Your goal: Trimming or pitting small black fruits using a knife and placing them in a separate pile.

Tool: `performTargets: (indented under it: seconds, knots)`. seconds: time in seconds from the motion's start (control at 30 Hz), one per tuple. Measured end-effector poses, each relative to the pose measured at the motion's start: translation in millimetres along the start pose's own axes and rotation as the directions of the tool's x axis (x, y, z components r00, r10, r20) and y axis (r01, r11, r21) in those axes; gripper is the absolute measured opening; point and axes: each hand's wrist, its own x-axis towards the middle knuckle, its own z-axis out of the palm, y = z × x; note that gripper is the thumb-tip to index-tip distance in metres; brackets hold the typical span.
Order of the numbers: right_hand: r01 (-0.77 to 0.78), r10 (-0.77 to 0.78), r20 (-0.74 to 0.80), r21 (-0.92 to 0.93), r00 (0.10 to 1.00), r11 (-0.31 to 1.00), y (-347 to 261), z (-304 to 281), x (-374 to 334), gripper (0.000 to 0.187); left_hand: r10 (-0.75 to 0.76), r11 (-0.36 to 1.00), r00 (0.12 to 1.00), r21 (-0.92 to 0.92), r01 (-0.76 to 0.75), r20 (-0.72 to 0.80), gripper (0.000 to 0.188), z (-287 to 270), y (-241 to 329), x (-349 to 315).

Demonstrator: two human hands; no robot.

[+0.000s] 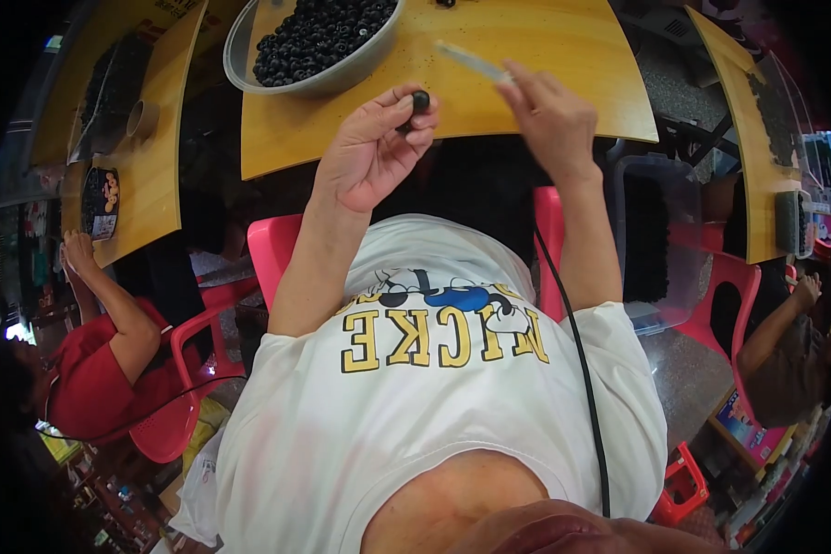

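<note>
Between the thumb and fingers of my left hand (376, 138) is a small dark round ball (420, 100), glossy black. A second dark bit shows just below it, against the fingers. My right hand (559, 120), slightly blurred, grips a thin pale blade-like tool (471, 61), whose tip points left over the yellow table (535, 37). The tool's exact kind is unclear. It is apart from the ball. Beyond my left hand stands a translucent plastic bowl (328, 85) heaped with dark round balls (319, 42), some with pale spots.
Another dark ball (446, 3) lies at the table's far edge. Below the table's right end, a clear plastic bin (681, 268) holds dark material. People sit at tables on the left (134, 346) and right (785, 346). A black cable (582, 360) runs down my shirt.
</note>
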Motion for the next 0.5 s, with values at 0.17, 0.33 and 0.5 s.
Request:
performTargets:
  seconds: [0.17,0.33,0.5]
  knots:
    - [-0.176,0.203,-0.1,0.232,0.974,0.957,-2,-1,2,0.024,-0.025,0.994,0.997,-0.103,0.017,-0.075,0.023,1,3,1]
    - [-0.253,0.263,-0.008,0.241,0.965,0.937,-6,4,1,0.025,-0.093,0.988,0.992,-0.116,0.103,0.083,0.023,1,1,-1]
    - [-0.321,0.32,0.047,0.256,0.946,0.912,-5,1,0,0.027,0.021,0.997,0.999,0.073,-0.019,-0.027,0.016,16,22,-11]
